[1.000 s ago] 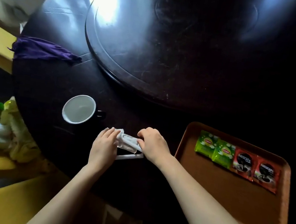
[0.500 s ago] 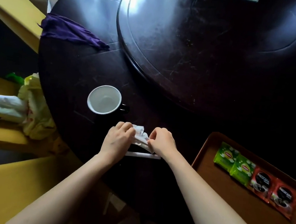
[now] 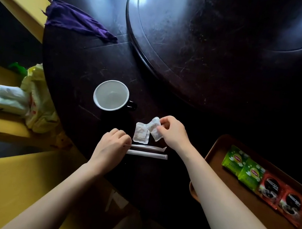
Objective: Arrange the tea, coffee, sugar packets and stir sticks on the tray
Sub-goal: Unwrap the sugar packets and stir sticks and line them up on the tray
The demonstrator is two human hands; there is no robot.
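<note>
The brown tray point(image 3: 215, 155) sits close on the right, cut off by the picture's edge. Two green tea packets point(image 3: 243, 167) and two red coffee packets point(image 3: 279, 194) lie on it in a row. The left hand point(image 3: 112, 145) curls its fingers over the end of the top stir stick point(image 3: 147, 147); I cannot tell if it pinches it. The other stir stick point(image 3: 146, 154) lies just below. The right hand point(image 3: 173, 131) pinches one sugar packet point(image 3: 155, 128), which touches a second sugar packet point(image 3: 140, 135) lying flat on the dark table point(image 3: 80, 62). Farther off stands a white cup point(image 3: 111, 94), its dark handle hard to see.
</note>
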